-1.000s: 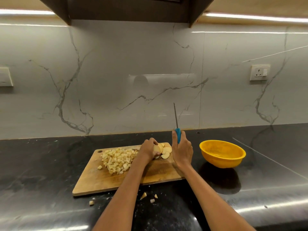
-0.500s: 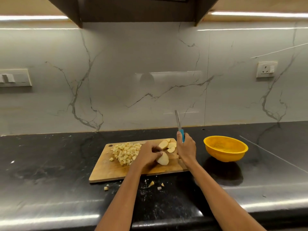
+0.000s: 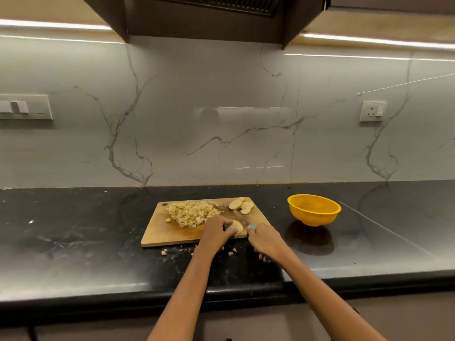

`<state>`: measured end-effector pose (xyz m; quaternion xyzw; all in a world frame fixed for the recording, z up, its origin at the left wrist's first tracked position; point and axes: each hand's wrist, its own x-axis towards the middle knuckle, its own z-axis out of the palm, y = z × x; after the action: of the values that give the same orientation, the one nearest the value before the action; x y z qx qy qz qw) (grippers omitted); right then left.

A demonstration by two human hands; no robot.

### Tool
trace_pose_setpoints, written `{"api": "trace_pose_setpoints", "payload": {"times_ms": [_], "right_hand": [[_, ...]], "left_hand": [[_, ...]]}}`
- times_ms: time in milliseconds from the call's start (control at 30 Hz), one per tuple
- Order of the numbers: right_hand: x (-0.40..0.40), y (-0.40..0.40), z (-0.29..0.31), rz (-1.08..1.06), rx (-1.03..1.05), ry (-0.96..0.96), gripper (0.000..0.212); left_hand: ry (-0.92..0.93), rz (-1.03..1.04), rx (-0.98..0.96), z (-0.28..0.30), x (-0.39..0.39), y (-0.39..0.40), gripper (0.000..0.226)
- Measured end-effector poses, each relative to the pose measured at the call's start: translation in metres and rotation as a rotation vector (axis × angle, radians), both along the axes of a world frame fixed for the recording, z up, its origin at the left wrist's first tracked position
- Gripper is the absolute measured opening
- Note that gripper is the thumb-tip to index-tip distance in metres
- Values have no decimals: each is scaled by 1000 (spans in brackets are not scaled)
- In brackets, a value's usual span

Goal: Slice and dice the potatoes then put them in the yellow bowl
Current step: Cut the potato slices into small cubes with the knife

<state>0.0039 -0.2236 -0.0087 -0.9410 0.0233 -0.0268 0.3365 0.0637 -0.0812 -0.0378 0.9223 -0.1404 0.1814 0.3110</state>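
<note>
On the black counter lies a wooden cutting board. A heap of diced potato covers its middle, and a few potato slices lie at its far right corner. My left hand holds a potato piece down on the board's near right part. My right hand grips a blue-handled knife; its blade points away to the left, just right of the held piece. The yellow bowl stands to the right of the board and looks empty.
Several potato bits lie on the counter in front of the board. A marble wall runs behind, with a socket on the right and a switch plate on the left. The counter's front edge is near my arms.
The knife has come down from upright to low over the board. My left hand drew a potato piece from the slices toward the board's near right part.
</note>
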Motion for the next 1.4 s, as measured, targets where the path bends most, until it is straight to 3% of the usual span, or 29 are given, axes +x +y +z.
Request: {"api": "trace_pose_setpoints", "payload": {"times_ms": [400, 667, 1067, 1400], "right_hand": [[-17, 17, 1, -76, -230, 34, 34], [-9, 36, 11, -26, -366, 54, 30], [-74, 17, 3, -32, -458, -1, 32], [-49, 22, 6, -84, -187, -23, 35]], "left_hand": [[-16, 14, -70, -4, -1, -2, 37], [-4, -5, -79, -3, 0, -1, 19], [-38, 68, -102, -7, -10, -4, 33], [-39, 60, -138, -7, -9, -2, 27]]}}
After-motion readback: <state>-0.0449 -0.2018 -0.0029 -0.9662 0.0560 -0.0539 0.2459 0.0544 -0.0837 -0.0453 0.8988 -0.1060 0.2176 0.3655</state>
